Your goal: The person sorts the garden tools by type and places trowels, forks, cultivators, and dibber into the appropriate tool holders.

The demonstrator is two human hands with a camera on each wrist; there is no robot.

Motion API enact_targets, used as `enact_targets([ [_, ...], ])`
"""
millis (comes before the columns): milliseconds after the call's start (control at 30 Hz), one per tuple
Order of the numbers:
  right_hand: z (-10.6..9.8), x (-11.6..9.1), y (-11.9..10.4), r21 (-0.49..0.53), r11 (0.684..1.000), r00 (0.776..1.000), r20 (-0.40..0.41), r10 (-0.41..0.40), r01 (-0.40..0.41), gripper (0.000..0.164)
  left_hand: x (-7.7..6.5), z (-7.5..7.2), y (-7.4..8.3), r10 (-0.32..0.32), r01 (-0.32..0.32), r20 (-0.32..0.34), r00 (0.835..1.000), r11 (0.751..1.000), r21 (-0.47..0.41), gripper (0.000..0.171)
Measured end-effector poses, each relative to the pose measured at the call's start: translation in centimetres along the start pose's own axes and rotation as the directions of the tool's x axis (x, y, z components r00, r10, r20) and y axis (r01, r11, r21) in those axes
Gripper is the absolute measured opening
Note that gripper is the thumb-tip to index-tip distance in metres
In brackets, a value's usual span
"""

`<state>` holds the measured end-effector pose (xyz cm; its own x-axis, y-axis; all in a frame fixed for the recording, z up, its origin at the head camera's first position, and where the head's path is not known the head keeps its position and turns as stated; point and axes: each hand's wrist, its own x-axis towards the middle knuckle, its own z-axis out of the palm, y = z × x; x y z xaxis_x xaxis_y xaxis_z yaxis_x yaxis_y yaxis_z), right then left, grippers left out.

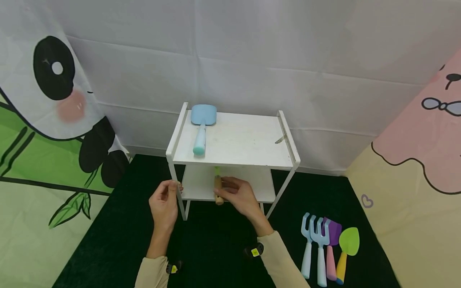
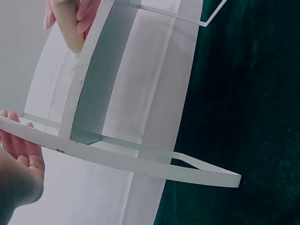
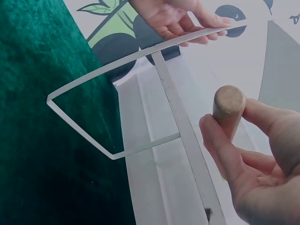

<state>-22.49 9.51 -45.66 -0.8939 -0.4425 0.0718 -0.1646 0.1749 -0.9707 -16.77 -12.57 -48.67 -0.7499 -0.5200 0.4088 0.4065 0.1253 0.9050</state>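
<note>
My right hand [image 1: 240,195] pinches the wooden handle [image 1: 218,184] of a small tool at the lower shelf [image 1: 198,180] of a white two-tier rack. A bit of the tool's light green far part shows just below the top shelf; the rest is hidden. In the right wrist view, the rounded butt of the handle [image 3: 229,101] points toward the camera between thumb and fingers. My left hand [image 1: 165,204] grips the rack's front left leg [image 2: 117,161], with thumb and fingers on either side. On the top shelf [image 1: 245,138] lies a light blue shovel [image 1: 203,115], handle forward.
On the dark green floor cloth [image 1: 216,240], right of the rack, lie two light blue hand forks [image 1: 307,248], a purple-headed tool with a pink handle [image 1: 330,262] and a green trowel [image 1: 349,241] with a yellow handle. A white cloth wall [image 1: 234,80] stands behind the rack.
</note>
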Motion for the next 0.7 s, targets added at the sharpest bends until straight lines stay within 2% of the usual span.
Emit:
enact_targets([
  [533, 1.4, 2.0, -0.3, -0.104, 0.995, 1.000, 0.019, 0.001, 0.001, 0.051, -0.1, -0.1, 0.2, -0.012, 0.012, 0.000, 1.000, 1.000, 0.012, 0.028],
  [700, 1.7, 2.3, -0.7, -0.136, 0.990, 0.999, 0.022, -0.023, 0.026, 0.049, -0.1, 0.0, 0.2, -0.010, 0.010, -0.005, 1.000, 1.000, 0.019, 0.025],
])
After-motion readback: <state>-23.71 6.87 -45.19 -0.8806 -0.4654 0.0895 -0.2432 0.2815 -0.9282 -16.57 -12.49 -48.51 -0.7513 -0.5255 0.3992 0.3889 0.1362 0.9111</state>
